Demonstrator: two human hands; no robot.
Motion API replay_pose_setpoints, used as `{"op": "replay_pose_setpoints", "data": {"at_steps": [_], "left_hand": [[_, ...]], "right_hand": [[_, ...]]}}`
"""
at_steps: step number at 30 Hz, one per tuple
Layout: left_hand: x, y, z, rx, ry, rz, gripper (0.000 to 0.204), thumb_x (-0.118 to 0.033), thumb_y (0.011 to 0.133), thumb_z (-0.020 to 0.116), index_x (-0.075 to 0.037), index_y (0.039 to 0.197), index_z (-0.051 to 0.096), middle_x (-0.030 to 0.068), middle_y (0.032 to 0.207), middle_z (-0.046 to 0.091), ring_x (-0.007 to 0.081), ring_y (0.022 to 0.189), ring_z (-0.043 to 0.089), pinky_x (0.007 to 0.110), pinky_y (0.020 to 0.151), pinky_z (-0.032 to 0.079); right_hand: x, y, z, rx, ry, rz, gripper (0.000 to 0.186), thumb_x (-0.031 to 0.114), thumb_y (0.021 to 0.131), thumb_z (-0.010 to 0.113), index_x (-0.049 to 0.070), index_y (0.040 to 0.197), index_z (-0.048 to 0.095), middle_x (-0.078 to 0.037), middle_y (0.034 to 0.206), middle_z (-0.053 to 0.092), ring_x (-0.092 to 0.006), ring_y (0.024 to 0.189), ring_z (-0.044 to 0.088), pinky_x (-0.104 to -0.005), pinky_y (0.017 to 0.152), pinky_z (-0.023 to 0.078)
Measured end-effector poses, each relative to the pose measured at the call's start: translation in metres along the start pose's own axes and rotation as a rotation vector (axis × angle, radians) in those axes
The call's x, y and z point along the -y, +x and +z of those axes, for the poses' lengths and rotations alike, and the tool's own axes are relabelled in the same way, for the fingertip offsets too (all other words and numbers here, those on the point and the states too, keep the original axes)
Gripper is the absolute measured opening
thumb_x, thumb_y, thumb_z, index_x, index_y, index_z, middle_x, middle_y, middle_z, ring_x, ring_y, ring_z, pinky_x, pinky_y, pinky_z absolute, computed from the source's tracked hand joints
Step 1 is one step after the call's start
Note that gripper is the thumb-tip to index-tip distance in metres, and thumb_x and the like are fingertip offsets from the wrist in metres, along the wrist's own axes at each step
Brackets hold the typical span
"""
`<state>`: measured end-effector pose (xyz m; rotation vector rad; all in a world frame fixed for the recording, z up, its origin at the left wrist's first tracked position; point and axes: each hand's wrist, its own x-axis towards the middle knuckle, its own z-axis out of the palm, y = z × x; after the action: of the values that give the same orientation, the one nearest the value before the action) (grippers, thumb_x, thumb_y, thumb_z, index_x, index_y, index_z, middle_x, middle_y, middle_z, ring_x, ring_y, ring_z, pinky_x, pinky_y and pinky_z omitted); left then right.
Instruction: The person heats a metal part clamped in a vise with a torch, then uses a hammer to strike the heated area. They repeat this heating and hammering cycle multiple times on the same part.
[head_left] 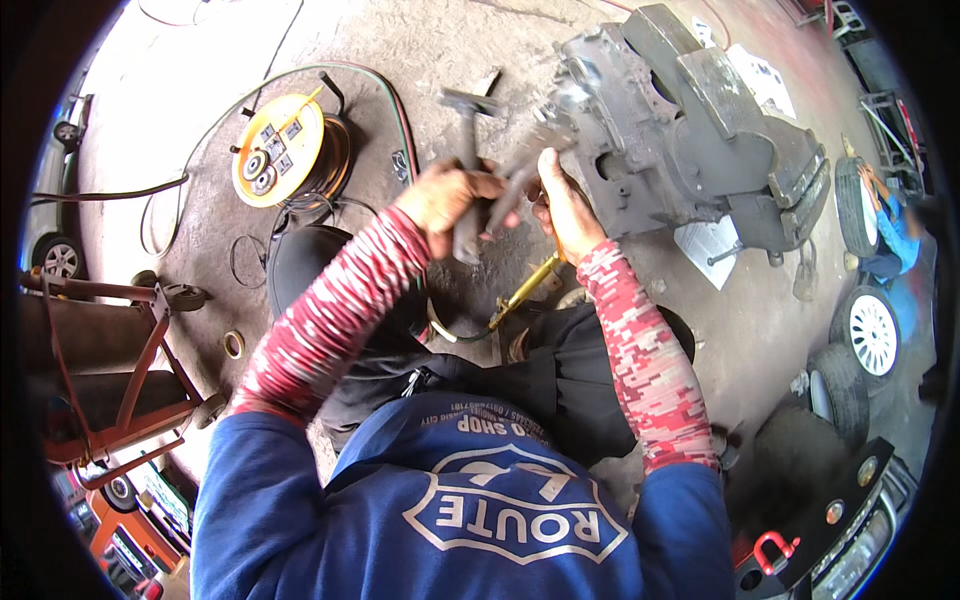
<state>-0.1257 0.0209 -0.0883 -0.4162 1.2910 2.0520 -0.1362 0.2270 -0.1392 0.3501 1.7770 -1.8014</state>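
Note:
My left hand (448, 208) is closed around the handle of a grey, T-shaped hammer (467, 140), its head pointing away from me. Between my hands is a grey metal strip (515, 190), tilted, its far end smeared by motion. My right hand (568, 212) grips the strip with the thumb laid along it, and the fingers of my left hand are close to its near end; whether they touch it I cannot tell. Just below my right hand a yellow-handled torch (527, 290) with a hose lies between my legs. A big grey metal casting (650, 150) stands beyond my right hand.
A yellow hose reel (278, 150) stands at the far left, with hoses (385, 85) curving across the concrete. A red wheeled frame (130, 370) is on the near left. Tyres (868, 325) and a person in blue (895, 240) are at the right, near a black car part (835, 510).

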Motion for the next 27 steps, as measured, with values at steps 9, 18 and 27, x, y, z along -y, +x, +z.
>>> {"op": "replay_pose_setpoints", "data": {"at_steps": [9, 18, 27], "left_hand": [[-0.037, 0.004, -0.097, -0.326, 0.183, -0.067, 0.017, -0.012, 0.099, 0.055, 0.003, 0.098, 0.063, 0.0114, 0.081, 0.067, 0.0163, 0.059, 0.065, 0.027, 0.050, 0.057], [-0.065, -0.013, -0.101, -0.187, -0.364, -0.224, 0.023, -0.010, 0.102, 0.050, 0.006, 0.117, 0.056, 0.0154, 0.092, 0.068, 0.0201, 0.073, 0.069, 0.029, 0.062, 0.058], [-0.057, -0.038, -0.118, -0.354, -0.101, 0.089, 0.033, -0.012, 0.095, 0.064, 0.002, 0.122, 0.050, 0.0104, 0.094, 0.063, 0.0192, 0.075, 0.066, 0.033, 0.061, 0.057]], "right_hand": [[-0.190, 0.062, -0.053, -0.274, 0.402, 0.598, 0.018, 0.025, 0.090, 0.061, 0.010, 0.084, 0.054, -0.005, 0.068, 0.054, -0.0205, 0.050, 0.050, -0.0394, 0.044, 0.042], [-0.359, 0.124, -0.050, -0.421, -0.739, 0.521, 0.033, 0.035, 0.091, 0.067, 0.005, 0.104, 0.061, -0.012, 0.089, 0.063, -0.0283, 0.072, 0.058, -0.0423, 0.066, 0.048], [-0.270, 0.111, 0.016, -0.708, -0.585, 0.202, 0.049, 0.030, 0.083, 0.070, -0.004, 0.117, 0.062, -0.025, 0.109, 0.070, -0.0437, 0.098, 0.069, -0.0503, 0.087, 0.054]]}}
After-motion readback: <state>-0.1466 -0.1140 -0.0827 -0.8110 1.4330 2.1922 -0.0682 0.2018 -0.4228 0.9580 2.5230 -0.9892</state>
